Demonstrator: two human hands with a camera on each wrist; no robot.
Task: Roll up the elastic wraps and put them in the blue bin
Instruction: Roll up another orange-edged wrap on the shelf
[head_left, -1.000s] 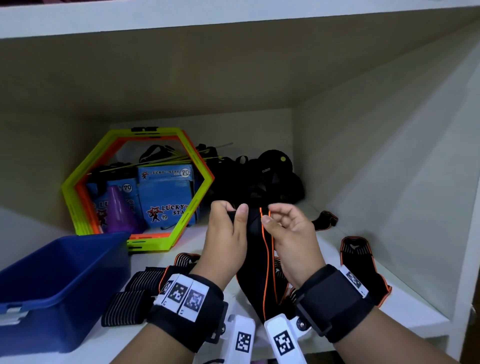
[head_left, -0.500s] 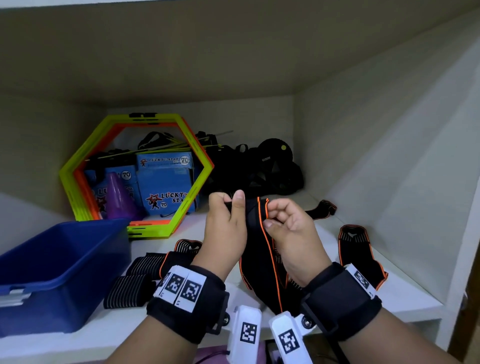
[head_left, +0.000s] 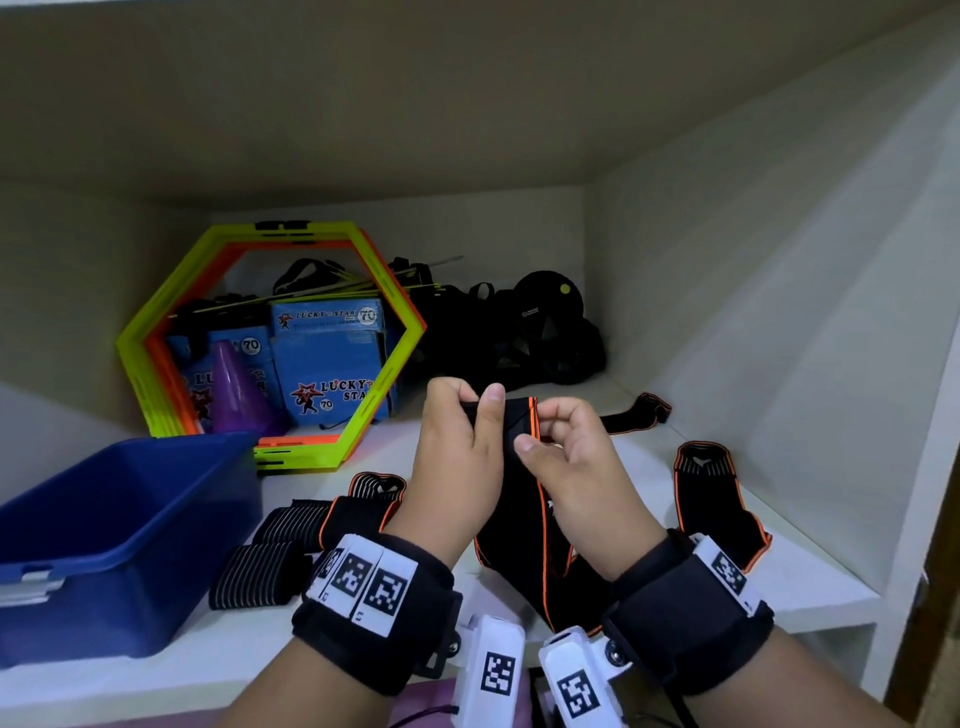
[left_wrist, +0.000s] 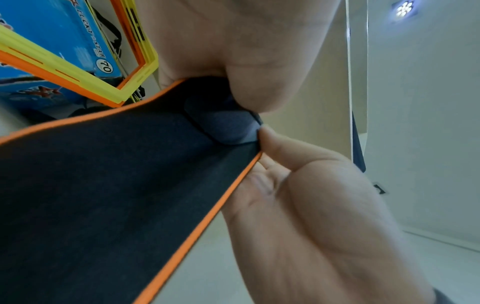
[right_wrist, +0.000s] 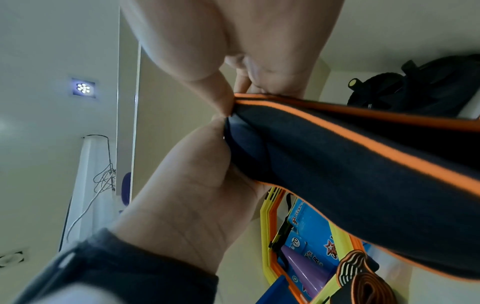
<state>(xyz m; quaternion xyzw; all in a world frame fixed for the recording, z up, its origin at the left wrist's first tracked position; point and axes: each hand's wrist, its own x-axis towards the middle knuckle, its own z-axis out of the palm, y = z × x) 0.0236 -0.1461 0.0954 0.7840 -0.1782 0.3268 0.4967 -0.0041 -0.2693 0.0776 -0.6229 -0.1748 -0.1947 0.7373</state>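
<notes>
A black elastic wrap with orange edging (head_left: 519, 545) hangs between my hands above the shelf. My left hand (head_left: 483, 410) pinches its top end between thumb and fingers. My right hand (head_left: 535, 431) pinches the same end from the right, fingers curled over the orange edge. The left wrist view shows the wrap (left_wrist: 103, 185) with a grey patch at the pinched end. In the right wrist view the wrap (right_wrist: 363, 174) stretches off to the right. The blue bin (head_left: 130, 519) stands on the shelf to the left, and what I see of its inside is bare.
Rolled striped wraps (head_left: 270, 566) lie beside the bin. A flat wrap (head_left: 717, 499) and a smaller strap (head_left: 639, 415) lie to the right. Behind are yellow-orange hexagon rings (head_left: 270, 343), blue boxes (head_left: 332, 364), a purple cone (head_left: 236, 389) and black gear (head_left: 540, 332). The cabinet wall (head_left: 779, 338) closes off the right.
Both hands keep hold of the wrap's top end. The right hand's fingers have curled in tighter over that end. The view has dipped slightly.
</notes>
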